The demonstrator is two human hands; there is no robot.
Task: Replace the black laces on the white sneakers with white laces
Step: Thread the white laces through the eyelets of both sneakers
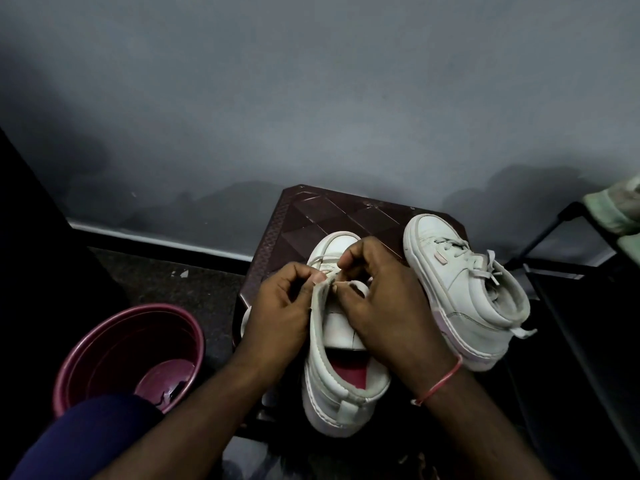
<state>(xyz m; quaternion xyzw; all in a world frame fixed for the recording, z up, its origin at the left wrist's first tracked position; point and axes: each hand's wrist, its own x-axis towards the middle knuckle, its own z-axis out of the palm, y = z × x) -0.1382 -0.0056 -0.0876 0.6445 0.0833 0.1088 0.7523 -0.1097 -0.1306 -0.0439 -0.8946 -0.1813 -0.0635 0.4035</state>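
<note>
A white sneaker (341,389) with a red insole stands on a dark brown stool (311,216), toe pointing away from me. My left hand (280,306) pinches the left edge of its upper and a white lace (323,259) near the eyelets. Over the tongue, my right hand (384,303) pinches the same lace. Only the first lace crossings near the toe are visible; the rest is hidden by my hands. A second white sneaker (464,289), laced in white with a bow, lies tilted on the stool's right side.
A maroon plastic tub (128,355) sits on the floor at the left, with something dark and thin inside. A grey wall rises behind the stool. A dark metal rack (568,265) with pale green cloth (613,209) stands at the right.
</note>
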